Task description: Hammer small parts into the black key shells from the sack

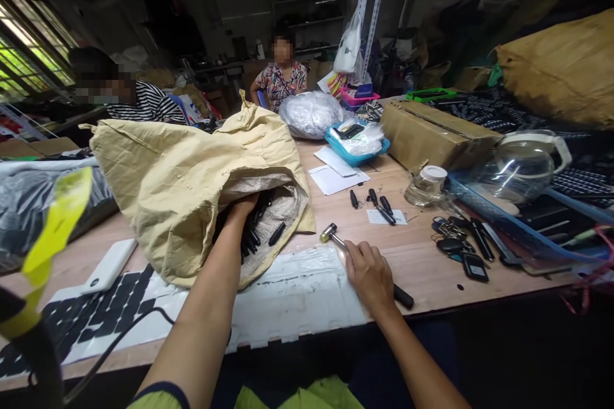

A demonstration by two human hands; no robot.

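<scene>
A cream cloth sack (158, 166) lies on its side, its mouth facing me. My left hand (244, 206) reaches inside among several slim black pieces (277, 234); its fingers are hidden there. On the table to the right, my right hand (369, 273) is closed around the shaft of a small hammer (338, 241). The hammer's metal head points away from me, toward the sack, and its black handle end sticks out below my palm. A worn white board (297, 291) lies between my arms at the table's front edge.
Several black pieces (374, 197) and white papers (338, 169) lie ahead. Rightward are keys (451, 244), a glass jar (426, 186), a blue-edged tray (566, 246) and a cardboard box (432, 134). A white power bank (110, 265) and black stickers (110, 307) lie left. Two people sit opposite.
</scene>
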